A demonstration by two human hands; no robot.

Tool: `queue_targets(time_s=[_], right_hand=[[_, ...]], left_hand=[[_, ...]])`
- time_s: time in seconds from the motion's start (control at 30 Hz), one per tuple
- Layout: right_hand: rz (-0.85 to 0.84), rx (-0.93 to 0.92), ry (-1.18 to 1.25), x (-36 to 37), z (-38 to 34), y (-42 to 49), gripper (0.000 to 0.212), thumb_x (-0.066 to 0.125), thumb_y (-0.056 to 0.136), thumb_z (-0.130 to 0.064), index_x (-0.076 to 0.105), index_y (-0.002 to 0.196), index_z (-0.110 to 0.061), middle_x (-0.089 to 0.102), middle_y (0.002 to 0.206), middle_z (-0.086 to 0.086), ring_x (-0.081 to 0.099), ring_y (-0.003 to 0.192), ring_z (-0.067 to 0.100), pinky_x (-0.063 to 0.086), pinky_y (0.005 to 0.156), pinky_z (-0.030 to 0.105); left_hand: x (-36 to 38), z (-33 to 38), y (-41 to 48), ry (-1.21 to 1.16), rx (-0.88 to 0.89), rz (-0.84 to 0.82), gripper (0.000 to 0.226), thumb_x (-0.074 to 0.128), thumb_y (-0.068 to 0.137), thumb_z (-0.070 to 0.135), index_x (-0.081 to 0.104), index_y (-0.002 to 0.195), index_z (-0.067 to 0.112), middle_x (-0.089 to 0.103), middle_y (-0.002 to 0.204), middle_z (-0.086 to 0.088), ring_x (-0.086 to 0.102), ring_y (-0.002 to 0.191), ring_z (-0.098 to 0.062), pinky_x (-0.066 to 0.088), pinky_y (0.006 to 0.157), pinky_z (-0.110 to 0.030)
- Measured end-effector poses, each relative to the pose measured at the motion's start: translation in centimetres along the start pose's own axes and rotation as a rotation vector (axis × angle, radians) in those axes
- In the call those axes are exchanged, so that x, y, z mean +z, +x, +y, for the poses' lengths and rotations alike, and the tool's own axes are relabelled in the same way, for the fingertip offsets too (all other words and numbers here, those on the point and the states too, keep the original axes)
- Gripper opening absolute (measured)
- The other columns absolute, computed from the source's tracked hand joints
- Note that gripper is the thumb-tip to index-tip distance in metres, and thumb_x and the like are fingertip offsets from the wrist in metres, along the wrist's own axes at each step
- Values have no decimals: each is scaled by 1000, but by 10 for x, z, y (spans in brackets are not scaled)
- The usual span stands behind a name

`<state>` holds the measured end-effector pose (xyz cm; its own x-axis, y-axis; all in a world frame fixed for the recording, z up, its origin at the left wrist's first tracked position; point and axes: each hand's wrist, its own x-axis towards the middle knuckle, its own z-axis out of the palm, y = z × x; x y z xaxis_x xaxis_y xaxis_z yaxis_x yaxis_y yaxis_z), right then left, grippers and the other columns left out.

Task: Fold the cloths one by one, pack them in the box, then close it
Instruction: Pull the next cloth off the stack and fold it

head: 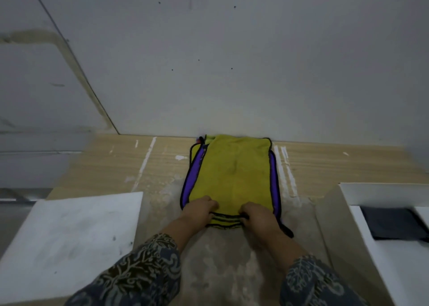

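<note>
Head view: the fuzzy yellow cloth with black trim (234, 173) lies on the wooden table (116, 161), on top of a purple cloth (193, 173). The left hand (200, 209) and right hand (257, 215) curl their fingers round its near edge. Grabbing the purple one too could make a messy fold.

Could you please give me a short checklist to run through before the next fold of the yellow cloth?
1. Left hand grips the near edge of the yellow cloth: ok.
2. Right hand grips the same edge: ok.
3. Only yellow is pinched, not the purple cloth beneath: cannot tell.
4. Yellow cloth lies flat: ok.
5. Box at right stands open: ok.
</note>
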<state>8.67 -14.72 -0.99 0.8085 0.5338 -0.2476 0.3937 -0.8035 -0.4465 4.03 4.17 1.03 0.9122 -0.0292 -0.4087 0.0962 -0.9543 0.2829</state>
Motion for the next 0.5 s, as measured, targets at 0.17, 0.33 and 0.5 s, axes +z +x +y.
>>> queue_targets(time_s=[0.17, 0.33, 0.5], right_hand=[[0, 40, 48, -4, 2, 8, 17, 54, 90, -20, 64, 97, -10, 64, 105, 11, 58, 95, 28, 45, 78, 37], [17, 92, 125, -9, 7, 13, 19, 53, 90, -18, 69, 94, -10, 69, 98, 12, 60, 90, 29, 43, 69, 32], [147, 57, 136, -1, 6, 12, 18, 44, 96, -20, 49, 80, -12, 50, 69, 5, 45, 64, 24, 27, 57, 31]], left_hand=[[-4, 5, 10, 138, 38, -25, 38, 48, 93, 29, 47, 127, 12, 50, 124, -16, 53, 110, -36, 47, 85, -42], [-7, 10, 16, 210, 53, -37, 40, 48, 93, 36, 44, 125, 12, 50, 120, -18, 57, 102, -36, 48, 78, -39], [-4, 13, 21, 263, 24, 33, 36, 44, 95, 33, 47, 123, 12, 54, 119, -16, 57, 103, -36, 45, 82, -39]])
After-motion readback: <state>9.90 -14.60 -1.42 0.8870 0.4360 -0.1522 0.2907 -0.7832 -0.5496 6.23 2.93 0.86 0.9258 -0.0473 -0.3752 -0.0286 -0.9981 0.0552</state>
